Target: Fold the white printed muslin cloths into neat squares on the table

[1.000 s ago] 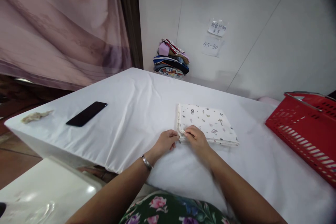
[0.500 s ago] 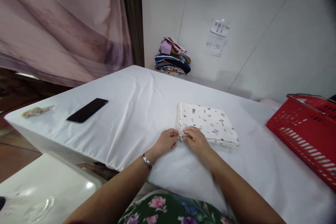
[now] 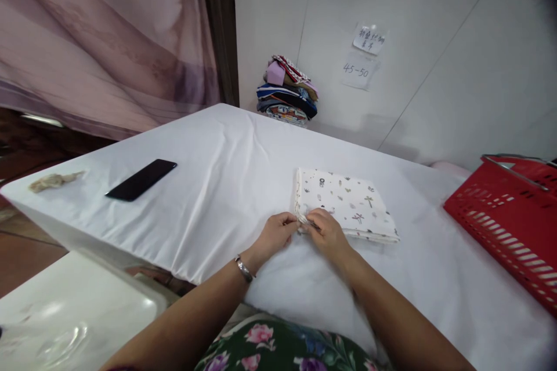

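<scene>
Left hand (image 3: 275,234) and right hand (image 3: 327,235), both pinched nearly closed, grip the near left corner of one folded, printed white cloth (image 3: 343,197) lying flat on one white tablecloth (image 3: 237,179), between one black smartphone (image 3: 141,179) on the left and one red perforated plastic basket (image 3: 500,208) on the right; two handwritten paper notes (image 3: 360,71) hang on the wall (image 3: 418,23) behind

One table (image 3: 235,191), white-covered, before me: black phone (image 3: 141,179); tan scrap (image 3: 53,182); folded printed cloth (image 3: 343,197), pinched at its near-left corner; red basket (image 3: 522,211), right
</scene>
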Available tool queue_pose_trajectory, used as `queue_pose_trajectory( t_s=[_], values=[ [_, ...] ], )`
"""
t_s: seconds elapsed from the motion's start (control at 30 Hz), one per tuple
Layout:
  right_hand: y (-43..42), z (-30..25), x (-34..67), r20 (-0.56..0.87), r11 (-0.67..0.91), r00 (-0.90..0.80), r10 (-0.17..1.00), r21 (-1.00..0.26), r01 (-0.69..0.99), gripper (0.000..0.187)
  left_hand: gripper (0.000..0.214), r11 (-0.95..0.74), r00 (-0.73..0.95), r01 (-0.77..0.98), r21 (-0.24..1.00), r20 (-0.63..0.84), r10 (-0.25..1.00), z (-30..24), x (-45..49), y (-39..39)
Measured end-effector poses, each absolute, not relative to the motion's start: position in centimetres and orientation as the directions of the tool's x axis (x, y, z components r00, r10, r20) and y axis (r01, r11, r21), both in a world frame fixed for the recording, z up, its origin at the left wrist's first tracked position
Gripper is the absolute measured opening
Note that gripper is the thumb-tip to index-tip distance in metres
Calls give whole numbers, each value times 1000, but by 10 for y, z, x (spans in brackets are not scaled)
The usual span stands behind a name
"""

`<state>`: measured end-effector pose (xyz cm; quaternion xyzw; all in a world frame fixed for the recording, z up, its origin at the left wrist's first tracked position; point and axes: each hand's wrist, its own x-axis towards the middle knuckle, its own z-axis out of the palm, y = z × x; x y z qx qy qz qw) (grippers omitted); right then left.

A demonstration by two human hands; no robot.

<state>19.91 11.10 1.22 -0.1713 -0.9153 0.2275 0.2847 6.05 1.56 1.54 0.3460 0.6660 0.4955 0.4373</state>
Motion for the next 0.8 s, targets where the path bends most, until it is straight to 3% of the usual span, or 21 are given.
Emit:
queue_pose_trajectory(
  t_s=[0.2,0.33,0.57,0.8],
  values=[
    [110,12,197,430,827,-758,491,-502,251,8,13,237,-330,2,972,-223,917,16,58,13],
    [112,14,201,452,822,-742,495,-520,231,11,17,264,-391,24,964,-234,890,18,60,12],
    [114,20,205,462,942,-837,293,-287,172,20,14,356,-424,318,879,-203,882,15,60,21],
    [114,24,206,482,947,-820,310,-237,219,21,9,384,-392,240,891,-273,879,15,58,21]
  ],
)
